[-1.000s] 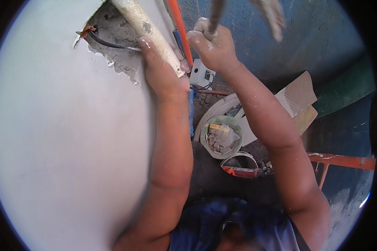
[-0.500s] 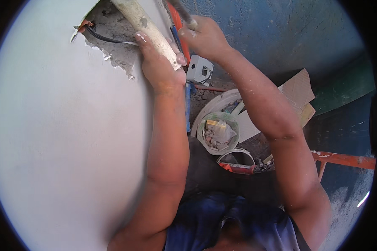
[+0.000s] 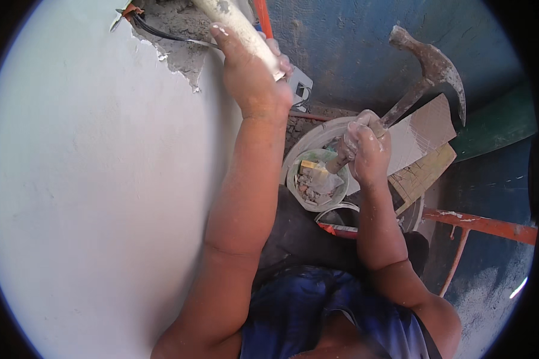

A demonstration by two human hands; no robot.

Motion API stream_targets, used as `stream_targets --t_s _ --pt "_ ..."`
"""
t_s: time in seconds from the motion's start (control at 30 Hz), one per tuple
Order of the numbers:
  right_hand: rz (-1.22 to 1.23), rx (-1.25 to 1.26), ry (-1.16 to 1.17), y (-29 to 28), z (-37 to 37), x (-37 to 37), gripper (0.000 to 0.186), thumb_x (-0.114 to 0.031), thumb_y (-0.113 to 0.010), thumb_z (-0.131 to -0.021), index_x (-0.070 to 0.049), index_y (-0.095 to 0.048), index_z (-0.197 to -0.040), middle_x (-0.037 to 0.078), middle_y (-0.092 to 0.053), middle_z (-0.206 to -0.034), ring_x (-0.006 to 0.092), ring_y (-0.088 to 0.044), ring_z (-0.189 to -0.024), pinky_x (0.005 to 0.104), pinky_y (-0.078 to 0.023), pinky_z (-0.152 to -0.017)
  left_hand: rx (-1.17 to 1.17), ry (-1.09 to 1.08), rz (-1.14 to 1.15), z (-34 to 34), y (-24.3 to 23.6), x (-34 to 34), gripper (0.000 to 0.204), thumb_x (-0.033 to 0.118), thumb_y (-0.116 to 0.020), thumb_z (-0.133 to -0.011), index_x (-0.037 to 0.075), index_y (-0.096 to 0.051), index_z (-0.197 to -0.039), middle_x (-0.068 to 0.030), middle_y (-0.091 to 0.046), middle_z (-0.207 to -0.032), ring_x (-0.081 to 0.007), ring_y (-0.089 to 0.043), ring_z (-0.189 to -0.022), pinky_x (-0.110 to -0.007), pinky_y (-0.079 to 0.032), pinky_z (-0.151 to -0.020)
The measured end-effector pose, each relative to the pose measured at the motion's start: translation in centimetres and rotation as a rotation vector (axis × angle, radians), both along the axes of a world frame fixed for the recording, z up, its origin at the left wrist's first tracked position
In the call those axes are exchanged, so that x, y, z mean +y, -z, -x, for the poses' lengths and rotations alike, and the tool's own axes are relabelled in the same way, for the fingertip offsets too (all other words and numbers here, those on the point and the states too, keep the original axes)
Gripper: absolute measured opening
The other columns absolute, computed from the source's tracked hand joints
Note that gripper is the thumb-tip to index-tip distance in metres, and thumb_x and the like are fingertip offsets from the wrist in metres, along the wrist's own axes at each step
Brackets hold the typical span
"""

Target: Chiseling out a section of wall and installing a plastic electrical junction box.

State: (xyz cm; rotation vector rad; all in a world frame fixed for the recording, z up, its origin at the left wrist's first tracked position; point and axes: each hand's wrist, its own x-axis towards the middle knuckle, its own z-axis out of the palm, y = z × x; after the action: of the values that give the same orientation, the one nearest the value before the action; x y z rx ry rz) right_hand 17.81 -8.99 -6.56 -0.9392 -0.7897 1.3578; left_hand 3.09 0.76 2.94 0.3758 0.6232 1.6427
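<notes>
My left hand (image 3: 251,81) is wrapped round a pale, plaster-marked pipe (image 3: 236,27) at the top of the view, beside a ragged hole (image 3: 173,27) broken in the white wall. Dark cables (image 3: 159,35) run out of an orange end in that hole and pass toward the pipe. Lower and to the right, my right hand (image 3: 368,146) grips the wooden handle of a claw hammer (image 3: 431,69). The worn, rusty head points up and away from me, apart from the wall and the pipe.
The white wall (image 3: 114,179) fills the left side. Below my right hand stand a bucket of rubble (image 3: 317,188) and a second bucket (image 3: 341,212). Cardboard (image 3: 425,134), a white electrical box (image 3: 302,90) and an orange metal bar (image 3: 485,225) lie around them. A blue wall rises behind.
My right hand has swung the hammer down and to the right, away from the pipe, so its head now shows. My left hand keeps its hold; the view has shifted slightly.
</notes>
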Motion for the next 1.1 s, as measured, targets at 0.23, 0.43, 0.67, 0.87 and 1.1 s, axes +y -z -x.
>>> stream_targets --t_s 0.23,0.43,0.67,0.87,1.1 --pt "0.069 0.142 0.203 1.1 -0.4 -1.0 0.013 -0.008 -0.059 -0.084 -0.008 -0.048 -0.076 0.000 -0.045 -0.062 0.0099 -0.039 -0.046 0.0274 -0.035 -0.044 0.460 -0.155 -0.095 1.1 2.2 2.0 0.052 0.061 -0.039 -0.098 0.009 -0.046 -0.103 -0.0048 -0.047 -0.071 -0.0171 -0.044 -0.054 -0.031 -0.038 -0.049" --pt "0.087 0.011 0.211 2.3 -2.2 -3.7 0.014 -0.010 -0.061 -0.083 -0.008 -0.049 -0.075 -0.001 -0.046 -0.063 0.0092 -0.041 -0.048 0.0267 -0.036 -0.046 0.383 -0.153 -0.035 0.4 2.7 4.1 0.056 0.064 -0.033 -0.098 0.010 -0.046 -0.096 -0.0044 -0.045 -0.066 -0.0174 -0.044 -0.056 -0.030 -0.039 -0.052" --pt "0.043 0.039 0.195 1.3 -3.8 -5.3 0.014 -0.013 -0.063 -0.082 -0.007 -0.051 -0.077 -0.001 -0.047 -0.065 0.0084 -0.045 -0.052 0.0263 -0.036 -0.048 0.528 0.203 -0.055 -6.9 3.1 -1.7 0.062 0.069 -0.032 -0.095 0.010 -0.046 -0.081 -0.0023 -0.043 -0.056 -0.0144 -0.041 -0.044 -0.028 -0.032 -0.042" --pt "0.013 0.130 0.251 1.2 -5.8 -6.5 0.013 -0.011 -0.061 -0.084 -0.009 -0.050 -0.077 -0.002 -0.044 -0.062 0.0086 -0.039 -0.047 0.0271 -0.034 -0.045 0.664 0.197 0.093 -5.0 9.9 -4.9 0.051 0.052 -0.038 -0.101 0.005 -0.052 -0.089 -0.0022 -0.048 -0.061 -0.0128 -0.045 -0.047 -0.026 -0.035 -0.042" --pt "0.095 0.384 0.272 0.6 -8.3 -6.4 0.014 -0.012 -0.057 -0.088 -0.011 -0.047 -0.079 -0.002 -0.039 -0.058 0.0094 -0.035 -0.043 0.0274 -0.033 -0.043 0.925 0.028 -0.011 -0.4 8.1 -7.3 0.035 0.037 -0.043 -0.102 0.004 -0.050 -0.095 -0.0048 -0.052 -0.067 -0.0131 -0.049 -0.050 -0.027 -0.037 -0.042"
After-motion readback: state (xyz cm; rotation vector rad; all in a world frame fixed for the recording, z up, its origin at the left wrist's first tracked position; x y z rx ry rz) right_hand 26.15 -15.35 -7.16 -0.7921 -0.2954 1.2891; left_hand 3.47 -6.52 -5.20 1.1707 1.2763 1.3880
